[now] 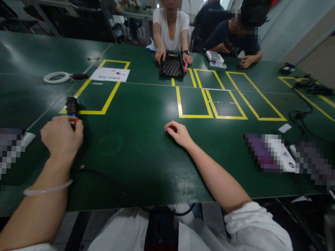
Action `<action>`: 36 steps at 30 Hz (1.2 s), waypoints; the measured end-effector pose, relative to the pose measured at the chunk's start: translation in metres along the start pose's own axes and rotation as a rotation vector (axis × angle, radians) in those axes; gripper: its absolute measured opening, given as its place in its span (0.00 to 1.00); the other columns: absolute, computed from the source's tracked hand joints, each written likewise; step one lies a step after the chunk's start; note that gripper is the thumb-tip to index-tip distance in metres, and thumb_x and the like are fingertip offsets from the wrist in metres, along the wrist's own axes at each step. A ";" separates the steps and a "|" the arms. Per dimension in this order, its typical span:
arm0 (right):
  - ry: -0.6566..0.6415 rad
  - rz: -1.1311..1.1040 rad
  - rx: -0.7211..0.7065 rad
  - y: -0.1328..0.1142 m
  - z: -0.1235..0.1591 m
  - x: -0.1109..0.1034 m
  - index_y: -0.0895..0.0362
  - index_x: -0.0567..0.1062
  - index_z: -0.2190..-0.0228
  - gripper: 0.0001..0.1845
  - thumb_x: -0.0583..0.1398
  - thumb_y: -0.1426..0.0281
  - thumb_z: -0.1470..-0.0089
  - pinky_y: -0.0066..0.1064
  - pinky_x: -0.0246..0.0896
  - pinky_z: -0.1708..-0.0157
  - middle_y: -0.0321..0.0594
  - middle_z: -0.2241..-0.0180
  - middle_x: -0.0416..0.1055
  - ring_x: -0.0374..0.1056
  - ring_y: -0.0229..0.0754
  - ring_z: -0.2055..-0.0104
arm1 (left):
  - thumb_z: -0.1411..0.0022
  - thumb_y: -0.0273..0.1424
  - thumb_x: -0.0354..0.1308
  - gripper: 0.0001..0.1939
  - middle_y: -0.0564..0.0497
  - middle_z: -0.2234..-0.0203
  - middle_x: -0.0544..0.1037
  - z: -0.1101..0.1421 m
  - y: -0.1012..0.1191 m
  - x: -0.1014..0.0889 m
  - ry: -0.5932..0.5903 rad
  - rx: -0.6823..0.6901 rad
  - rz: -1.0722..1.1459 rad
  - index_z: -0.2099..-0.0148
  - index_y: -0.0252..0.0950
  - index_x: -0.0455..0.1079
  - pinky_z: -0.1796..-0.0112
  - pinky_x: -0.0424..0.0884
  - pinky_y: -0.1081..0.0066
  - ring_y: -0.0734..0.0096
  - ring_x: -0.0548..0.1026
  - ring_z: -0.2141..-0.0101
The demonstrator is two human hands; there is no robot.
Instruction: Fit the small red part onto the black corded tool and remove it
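Observation:
My left hand (62,137) is closed around a black cylindrical tool (72,105) with blue and orange parts, at the left of the green table (132,168). The tool's round black end sticks out beyond my fingers; the rest is hidden under my hand. My right hand (179,133) rests near the table's middle, fingers curled in loosely towards the thumb. Nothing shows in it. A black cable (109,180) runs along the tabletop between my forearms and over the near edge.
Yellow tape outlines (194,116) mark the table. Across it, a person's hands hold a black tray (172,65); another person sits at right. A tape roll (56,77) and a white sheet (111,74) lie left. Black cables (310,87) lie right.

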State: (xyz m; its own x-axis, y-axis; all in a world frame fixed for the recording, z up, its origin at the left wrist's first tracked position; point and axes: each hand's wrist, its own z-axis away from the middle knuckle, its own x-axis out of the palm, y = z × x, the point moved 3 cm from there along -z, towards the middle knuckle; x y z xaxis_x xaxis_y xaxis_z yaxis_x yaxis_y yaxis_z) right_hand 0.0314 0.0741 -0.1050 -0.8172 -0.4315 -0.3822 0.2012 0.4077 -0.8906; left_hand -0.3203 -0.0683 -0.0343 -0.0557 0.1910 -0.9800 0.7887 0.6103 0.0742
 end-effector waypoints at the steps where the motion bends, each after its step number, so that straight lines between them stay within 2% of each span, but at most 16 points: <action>1: -0.003 0.004 0.002 0.000 0.000 0.000 0.57 0.75 0.66 0.08 0.57 0.68 0.44 0.29 0.59 0.67 0.37 0.70 0.75 0.67 0.37 0.70 | 0.33 0.47 0.37 0.32 0.33 0.50 0.72 0.000 0.008 -0.002 0.030 0.014 0.069 0.42 0.29 0.66 0.54 0.64 0.53 0.43 0.70 0.52; 3: -0.006 0.009 0.002 0.000 0.000 0.000 0.58 0.75 0.66 0.08 0.57 0.68 0.44 0.29 0.59 0.68 0.37 0.70 0.75 0.66 0.37 0.71 | 0.34 0.47 0.43 0.28 0.41 0.56 0.77 0.000 0.031 -0.002 0.044 0.101 0.268 0.44 0.32 0.68 0.56 0.67 0.60 0.55 0.74 0.58; 6: -0.005 0.004 0.005 0.001 0.000 0.000 0.58 0.75 0.65 0.08 0.57 0.68 0.44 0.29 0.59 0.67 0.38 0.70 0.75 0.67 0.37 0.70 | 0.36 0.44 0.50 0.24 0.45 0.57 0.79 0.002 0.081 0.010 -0.160 0.352 0.594 0.46 0.33 0.71 0.56 0.69 0.66 0.64 0.76 0.60; 9: -0.008 -0.019 0.008 0.003 0.000 0.001 0.58 0.74 0.64 0.08 0.57 0.68 0.44 0.29 0.60 0.67 0.37 0.69 0.75 0.68 0.37 0.69 | 0.39 0.45 0.54 0.24 0.44 0.56 0.79 0.010 0.136 0.026 -0.358 0.508 0.753 0.48 0.36 0.74 0.59 0.70 0.66 0.63 0.76 0.61; 12: -0.020 -0.067 -0.007 0.005 0.000 0.002 0.56 0.71 0.59 0.11 0.58 0.68 0.45 0.29 0.61 0.66 0.36 0.67 0.74 0.67 0.36 0.70 | 0.42 0.44 0.59 0.27 0.44 0.61 0.79 0.020 0.181 0.040 -0.621 0.519 0.939 0.46 0.33 0.71 0.62 0.70 0.66 0.64 0.76 0.63; 15: -0.054 -0.088 -0.039 0.005 -0.001 0.002 0.55 0.69 0.54 0.17 0.60 0.67 0.47 0.28 0.62 0.66 0.34 0.68 0.73 0.66 0.35 0.70 | 0.45 0.41 0.63 0.29 0.45 0.65 0.79 0.029 0.206 0.049 -0.786 0.465 1.046 0.45 0.32 0.68 0.64 0.69 0.67 0.67 0.75 0.66; 17: -0.054 -0.069 -0.043 0.004 -0.001 0.002 0.55 0.70 0.56 0.16 0.61 0.66 0.47 0.29 0.62 0.67 0.33 0.70 0.71 0.65 0.36 0.71 | 0.45 0.39 0.63 0.27 0.46 0.66 0.79 0.034 0.213 0.053 -0.824 0.447 1.078 0.45 0.32 0.68 0.64 0.69 0.67 0.68 0.74 0.67; 20: -0.034 -0.042 -0.022 0.004 -0.002 0.001 0.55 0.71 0.60 0.11 0.60 0.65 0.45 0.29 0.62 0.67 0.33 0.71 0.71 0.65 0.36 0.71 | 0.43 0.39 0.60 0.25 0.47 0.67 0.78 0.036 0.212 0.058 -0.803 0.406 1.124 0.46 0.33 0.68 0.62 0.70 0.66 0.68 0.74 0.66; 24: -0.011 -0.045 -0.021 0.003 -0.002 0.001 0.55 0.70 0.61 0.10 0.59 0.65 0.45 0.28 0.61 0.68 0.34 0.70 0.71 0.65 0.36 0.72 | 0.40 0.39 0.56 0.22 0.46 0.65 0.76 0.037 0.208 0.063 -0.792 0.366 1.202 0.47 0.33 0.69 0.61 0.71 0.66 0.67 0.75 0.63; 29: 0.000 -0.067 -0.032 0.006 -0.001 0.001 0.55 0.70 0.60 0.10 0.59 0.66 0.45 0.28 0.60 0.69 0.34 0.69 0.71 0.64 0.35 0.72 | 0.41 0.41 0.56 0.18 0.46 0.68 0.76 0.037 0.208 0.067 -0.800 0.388 1.219 0.56 0.32 0.72 0.63 0.70 0.67 0.68 0.74 0.66; 32: -0.001 -0.059 -0.034 0.007 0.000 0.001 0.54 0.69 0.60 0.10 0.59 0.65 0.44 0.28 0.60 0.68 0.34 0.69 0.71 0.65 0.36 0.71 | 0.40 0.44 0.56 0.19 0.46 0.68 0.76 0.038 0.209 0.068 -0.790 0.418 1.206 0.58 0.32 0.72 0.64 0.68 0.68 0.70 0.73 0.68; 36: -0.003 -0.052 -0.038 0.005 0.001 0.001 0.55 0.69 0.61 0.10 0.59 0.64 0.44 0.28 0.61 0.68 0.34 0.69 0.71 0.65 0.36 0.70 | 0.44 0.45 0.60 0.20 0.46 0.69 0.76 0.041 0.210 0.068 -0.764 0.441 1.208 0.60 0.32 0.71 0.64 0.67 0.67 0.70 0.72 0.69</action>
State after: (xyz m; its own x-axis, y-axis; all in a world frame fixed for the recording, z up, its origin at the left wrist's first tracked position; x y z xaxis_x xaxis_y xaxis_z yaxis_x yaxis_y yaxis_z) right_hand 0.0316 0.0750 -0.1096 -0.8242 -0.4555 -0.3365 0.1378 0.4150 -0.8993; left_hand -0.1338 0.0414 -0.0933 0.9633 -0.1249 -0.2377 0.2486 0.0801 0.9653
